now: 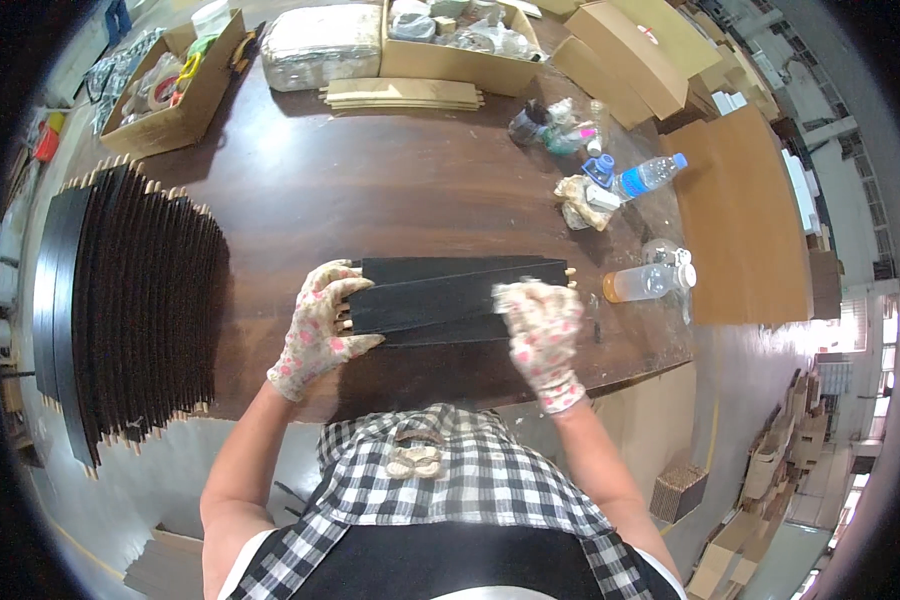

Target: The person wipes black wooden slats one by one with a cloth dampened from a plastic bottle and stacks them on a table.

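Flanking the black slats (420,298): dark stack (150,300) left, bottles (640,283) right.

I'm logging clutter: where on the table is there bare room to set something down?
The broadest bare patch of glossy brown tabletop lies between the flat black slats and the pale wooden strips. A narrower one separates the tall black stack from the left floral-gloved hand. Right and far edges are crowded: clear blue-capped bottle, white-capped bottle, brown cardboard box.

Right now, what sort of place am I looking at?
Probably a workshop or factory floor: stacked black slats at left, an open box of supplies, and cartons at lower right.
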